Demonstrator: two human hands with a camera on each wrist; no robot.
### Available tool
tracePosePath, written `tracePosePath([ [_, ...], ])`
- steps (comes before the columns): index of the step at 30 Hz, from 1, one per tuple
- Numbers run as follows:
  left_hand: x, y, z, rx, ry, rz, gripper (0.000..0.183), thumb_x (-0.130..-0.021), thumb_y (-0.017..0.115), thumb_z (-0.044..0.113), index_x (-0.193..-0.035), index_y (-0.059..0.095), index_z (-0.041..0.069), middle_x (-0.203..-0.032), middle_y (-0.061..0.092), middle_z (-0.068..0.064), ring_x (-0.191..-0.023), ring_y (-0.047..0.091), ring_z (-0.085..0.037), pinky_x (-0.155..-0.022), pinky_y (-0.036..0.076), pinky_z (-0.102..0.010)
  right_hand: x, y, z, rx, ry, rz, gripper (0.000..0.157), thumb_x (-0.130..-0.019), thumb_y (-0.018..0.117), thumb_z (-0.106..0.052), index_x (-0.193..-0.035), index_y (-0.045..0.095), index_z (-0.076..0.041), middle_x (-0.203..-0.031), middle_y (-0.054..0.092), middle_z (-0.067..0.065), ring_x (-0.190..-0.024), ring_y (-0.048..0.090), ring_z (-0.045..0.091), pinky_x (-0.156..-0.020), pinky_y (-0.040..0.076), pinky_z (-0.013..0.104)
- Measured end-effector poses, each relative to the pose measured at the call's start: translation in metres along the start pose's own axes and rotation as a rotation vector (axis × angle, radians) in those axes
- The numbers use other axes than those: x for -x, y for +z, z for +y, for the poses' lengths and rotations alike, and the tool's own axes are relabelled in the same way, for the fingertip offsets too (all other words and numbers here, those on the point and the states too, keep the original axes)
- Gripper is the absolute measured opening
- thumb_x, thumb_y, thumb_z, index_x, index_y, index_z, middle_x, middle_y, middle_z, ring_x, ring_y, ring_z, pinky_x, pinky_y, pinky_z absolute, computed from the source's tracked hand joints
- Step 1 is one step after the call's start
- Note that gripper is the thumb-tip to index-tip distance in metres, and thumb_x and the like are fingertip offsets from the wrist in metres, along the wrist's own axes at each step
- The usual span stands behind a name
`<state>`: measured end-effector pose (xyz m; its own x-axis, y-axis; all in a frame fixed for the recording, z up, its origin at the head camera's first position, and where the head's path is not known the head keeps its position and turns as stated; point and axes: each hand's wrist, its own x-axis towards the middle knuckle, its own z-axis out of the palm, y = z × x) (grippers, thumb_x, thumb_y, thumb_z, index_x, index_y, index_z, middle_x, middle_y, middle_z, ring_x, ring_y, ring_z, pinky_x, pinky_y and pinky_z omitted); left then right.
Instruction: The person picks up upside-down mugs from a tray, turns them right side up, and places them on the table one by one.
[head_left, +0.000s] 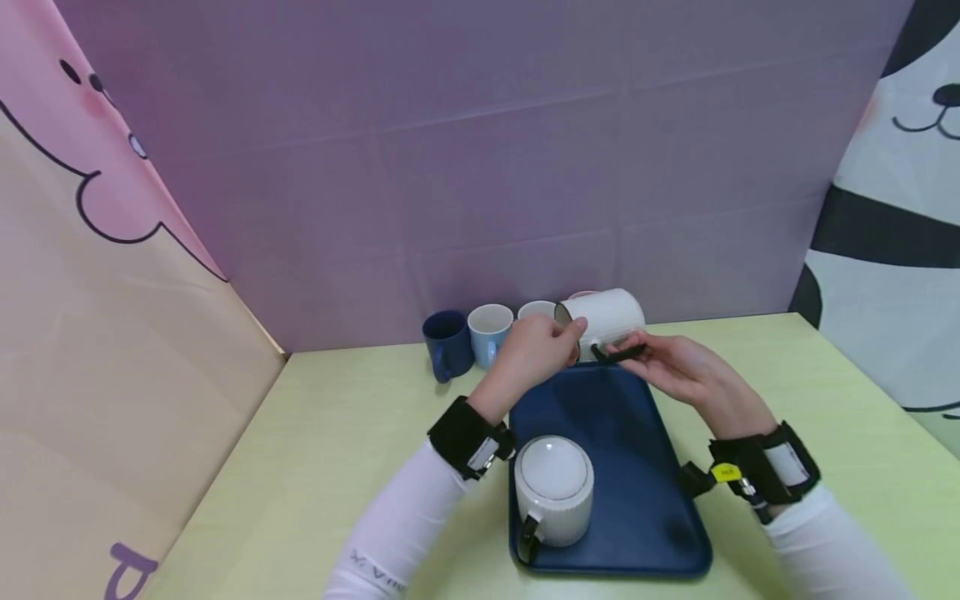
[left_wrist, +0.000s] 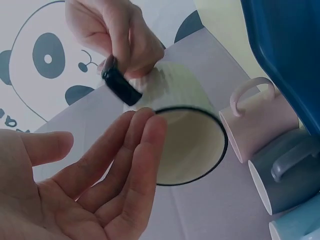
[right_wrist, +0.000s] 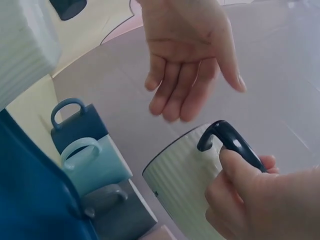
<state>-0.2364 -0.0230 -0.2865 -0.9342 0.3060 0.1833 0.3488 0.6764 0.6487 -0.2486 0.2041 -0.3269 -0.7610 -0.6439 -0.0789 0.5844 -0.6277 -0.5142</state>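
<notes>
one sideways white mug (head_left: 609, 315), right hand (head_left: 681, 369) gripping handle (right_wrist: 239, 145), left hand (head_left: 534, 348) nearby

The right hand (right_wrist: 255, 200) grips a ribbed mug (right_wrist: 182, 177) by its dark handle (right_wrist: 239, 146). The left hand (right_wrist: 190, 55), fingers (right_wrist: 171, 102) extended, is near the mug. Beside the tray (right_wrist: 30, 185), 3 others: navy mug (right_wrist: 80, 129), light-blue mug (right_wrist: 102, 167), grey mug (right_wrist: 122, 215).

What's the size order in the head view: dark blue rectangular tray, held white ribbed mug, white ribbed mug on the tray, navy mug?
1. Dark blue tray
2. Held white mug and white mug on tray: too alike to rank
3. Navy mug
</notes>
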Motion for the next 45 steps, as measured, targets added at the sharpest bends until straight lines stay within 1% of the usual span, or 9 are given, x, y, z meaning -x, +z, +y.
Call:
tracePosePath([
  [5,0.000,0.005,0.006,-0.013,-0.018,0.013,0.056,-0.098,0.044,0.046,-0.055,0.061,0.014,-0.052,0.051,0.005,-0.052,0.049,-0.012,-0.049,0.035,-0.023,-0.002,0.007,0.000,-0.040,-0.022,-0.002,0.020,-0.104,0.024,-0.011,-0.119,0.026,0.002,-0.093,0.051,0.012,-0.086,0.056,0.017,-0.090,0.052,0.037],
  [14,-0.004,0.012,0.018,-0.021,-0.106,0.023,0.054,-0.097,0.041,0.052,-0.062,0.062,0.016,-0.058,0.054,0.002,-0.054,0.052,-0.015,-0.047,0.038,-0.028,-0.002,0.026,0.004,-0.079,-0.102,0.052,0.050,-0.103,0.028,-0.008,-0.142,-0.003,-0.012,-0.111,0.040,0.013,-0.086,0.050,0.015,-0.088,0.050,0.031],
  [21,-0.007,0.014,0.019,-0.027,-0.110,0.082,0.051,-0.096,0.045,0.049,-0.066,0.068,0.015,-0.061,0.058,0.002,-0.054,0.054,-0.014,-0.046,0.040,-0.028,-0.001,0.032,0.009,-0.100,-0.149,0.063,0.051,-0.103,0.030,-0.009,-0.142,-0.002,-0.014,-0.102,0.045,0.012,-0.086,0.050,0.016,-0.089,0.049,0.031],
  [25,-0.008,0.014,0.016,-0.018,-0.082,0.147,0.047,-0.094,0.051,0.042,-0.058,0.064,0.016,-0.058,0.056,0.004,-0.052,0.052,-0.013,-0.045,0.037,-0.025,-0.001,0.031,0.011,-0.036,-0.155,0.027,0.052,-0.103,0.032,-0.010,-0.143,-0.001,-0.013,-0.097,0.048,0.010,-0.090,0.052,0.017,-0.101,0.045,0.033],
  [29,-0.008,0.013,0.013,0.061,-0.068,0.195,0.045,-0.093,0.054,0.038,-0.059,0.068,0.012,-0.056,0.059,0.003,-0.050,0.052,-0.011,-0.045,0.037,-0.023,-0.003,0.026,0.012,0.040,-0.112,-0.026,0.025,-0.103,0.033,-0.014,-0.125,0.039,-0.004,-0.095,0.056,0.009,-0.102,0.056,0.020,-0.106,0.041,0.035],
  [32,-0.010,0.014,0.010,0.166,-0.073,0.198,0.042,-0.093,0.056,0.036,-0.068,0.073,0.007,-0.060,0.066,-0.002,-0.053,0.060,-0.012,-0.047,0.039,-0.021,-0.005,0.023,0.012,0.102,-0.067,-0.055,0.027,-0.103,0.033,-0.019,-0.101,0.055,-0.004,-0.092,0.061,0.006,-0.100,0.056,0.020,-0.094,0.046,0.028],
  [37,-0.013,0.016,0.005,0.301,-0.107,0.190,0.039,-0.094,0.057,0.033,-0.078,0.075,0.002,-0.066,0.071,-0.009,-0.064,0.069,-0.021,-0.052,0.042,-0.018,-0.008,0.021,0.013,0.204,-0.038,-0.097,0.035,-0.104,0.030,-0.025,-0.097,0.061,-0.009,-0.093,0.063,0.002,-0.091,0.050,0.016,-0.074,0.037,0.025],
  [41,-0.015,0.018,0.003,0.392,-0.144,0.186,0.038,-0.094,0.057,0.032,-0.080,0.074,0.000,-0.067,0.071,-0.012,-0.059,0.067,-0.019,-0.050,0.044,-0.018,-0.010,0.018,0.015,0.209,-0.026,-0.133,0.037,-0.104,0.027,-0.026,-0.098,0.060,-0.009,-0.093,0.062,0.000,-0.088,0.048,0.015,-0.071,0.034,0.023],
  [45,-0.016,0.018,0.004,0.610,-0.189,0.173,0.035,-0.095,0.057,0.026,-0.088,0.071,-0.005,-0.072,0.070,-0.020,-0.058,0.066,-0.017,-0.051,0.051,-0.021,-0.013,0.015,0.016,0.193,0.006,-0.186,0.038,-0.104,0.024,-0.027,-0.100,0.058,-0.010,-0.092,0.059,-0.003,-0.084,0.044,0.013,-0.070,0.028,0.023],
])
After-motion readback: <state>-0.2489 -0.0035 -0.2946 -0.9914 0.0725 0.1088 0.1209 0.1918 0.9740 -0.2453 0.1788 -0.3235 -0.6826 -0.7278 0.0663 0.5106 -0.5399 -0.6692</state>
